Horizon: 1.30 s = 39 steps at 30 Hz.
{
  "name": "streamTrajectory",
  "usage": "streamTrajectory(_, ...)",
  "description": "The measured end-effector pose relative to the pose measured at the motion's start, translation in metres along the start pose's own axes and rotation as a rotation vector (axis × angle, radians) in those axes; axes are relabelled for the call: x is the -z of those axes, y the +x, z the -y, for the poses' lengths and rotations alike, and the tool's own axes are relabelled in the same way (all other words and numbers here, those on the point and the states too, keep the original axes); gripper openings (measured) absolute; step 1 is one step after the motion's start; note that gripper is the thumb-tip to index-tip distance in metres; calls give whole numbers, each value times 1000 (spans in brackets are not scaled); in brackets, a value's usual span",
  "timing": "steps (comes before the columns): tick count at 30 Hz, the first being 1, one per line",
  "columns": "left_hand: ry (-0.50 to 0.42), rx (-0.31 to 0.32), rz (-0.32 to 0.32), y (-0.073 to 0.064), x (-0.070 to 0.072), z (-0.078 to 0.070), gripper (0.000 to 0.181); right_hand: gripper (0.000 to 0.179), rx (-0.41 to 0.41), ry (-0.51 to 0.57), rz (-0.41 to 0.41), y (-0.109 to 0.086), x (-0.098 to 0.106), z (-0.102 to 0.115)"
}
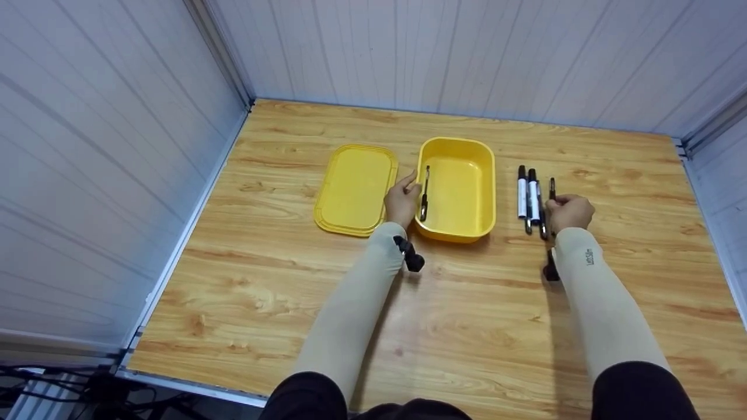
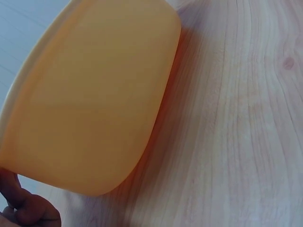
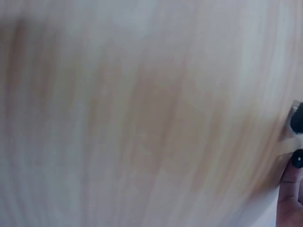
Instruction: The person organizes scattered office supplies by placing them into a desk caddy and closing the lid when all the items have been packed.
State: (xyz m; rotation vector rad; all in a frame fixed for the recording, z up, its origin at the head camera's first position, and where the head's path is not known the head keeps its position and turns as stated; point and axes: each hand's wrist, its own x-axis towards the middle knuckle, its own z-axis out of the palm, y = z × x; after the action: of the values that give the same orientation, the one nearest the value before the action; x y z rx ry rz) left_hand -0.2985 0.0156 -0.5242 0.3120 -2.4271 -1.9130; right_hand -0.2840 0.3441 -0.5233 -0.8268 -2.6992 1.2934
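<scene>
A yellow plastic box (image 1: 487,192) stands on the table, its inside facing up. My left hand (image 1: 401,201) grips its left wall, fingers at the rim; the left wrist view shows curled fingers (image 2: 33,208) below a corner of the box. Inside, against that left wall, lies a black pen with a clip. My right hand (image 1: 571,213) pinches a slim dark pen (image 1: 552,188) at the right end of a row, its lower part mostly hidden by the hand. Beside it are two white markers with black caps (image 1: 522,192) and a couple of dark pens (image 1: 543,224).
Left of the box, a flat yellow lid (image 1: 356,186) lies on the wood-grain table (image 1: 262,280). Pale panel walls (image 1: 379,52) rise along the back and sides. Dark cables (image 1: 105,388) hang past the table's near left corner.
</scene>
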Motion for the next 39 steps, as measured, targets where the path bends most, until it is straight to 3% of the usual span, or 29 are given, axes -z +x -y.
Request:
streamTrajectory(14,27,-7,10,-1,1,1,37,37,-77,104,26,-7,9,4)
streamTrajectory(21,32,-21,10,0,1,0,38,36,-109,172,-10,-7,17,3)
streamTrajectory(31,55,-23,-4,1,1,2,37,36,-40,51,-16,-6,18,8)
streamTrajectory(39,55,-16,5,1,1,1,38,38,8,97,-4,-12,17,19)
